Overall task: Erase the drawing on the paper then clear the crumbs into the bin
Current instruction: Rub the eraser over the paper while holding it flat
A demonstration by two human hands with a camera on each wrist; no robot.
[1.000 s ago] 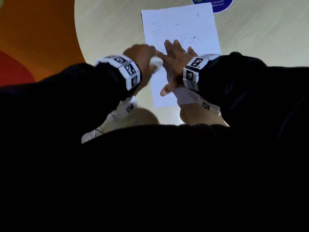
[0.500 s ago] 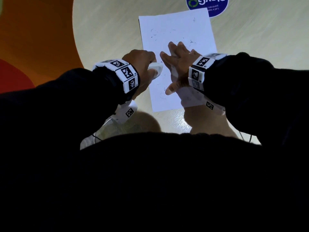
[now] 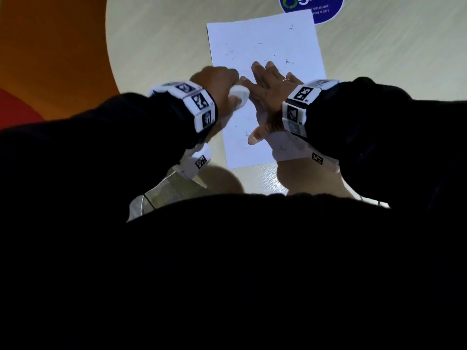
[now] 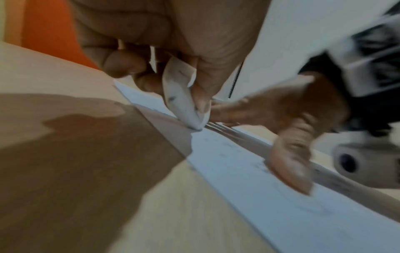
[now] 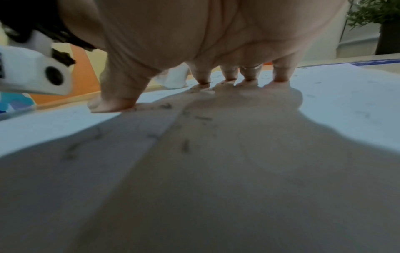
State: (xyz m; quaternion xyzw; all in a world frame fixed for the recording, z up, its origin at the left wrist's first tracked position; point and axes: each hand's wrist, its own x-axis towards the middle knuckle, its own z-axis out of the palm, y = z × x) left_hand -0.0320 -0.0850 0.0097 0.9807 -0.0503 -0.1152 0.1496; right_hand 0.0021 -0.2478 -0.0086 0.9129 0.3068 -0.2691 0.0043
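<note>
A white sheet of paper (image 3: 265,46) lies on the pale round table (image 3: 156,41), strewn with dark eraser crumbs (image 3: 286,62). My left hand (image 3: 217,82) grips a white eraser (image 3: 239,95) and presses its tip (image 4: 195,124) onto the paper (image 4: 249,171) near its left edge. My right hand (image 3: 267,89) lies flat with fingers spread, holding the sheet down; its thumb (image 3: 255,138) points toward me. In the right wrist view the fingertips (image 5: 249,78) and thumb (image 5: 108,104) press the paper (image 5: 346,95), with crumbs (image 5: 186,145) in the palm's shadow. No bin is in view.
A blue round sticker (image 3: 313,6) sits on the table beyond the paper's far edge. Orange floor (image 3: 50,46) shows left of the table. A potted plant (image 5: 376,17) stands far behind in the right wrist view. My dark clothing fills the lower head view.
The left hand with the eraser shifts slightly back and forth beside the right hand's index finger. The right hand stays flat on the paper. The head view has drifted a little.
</note>
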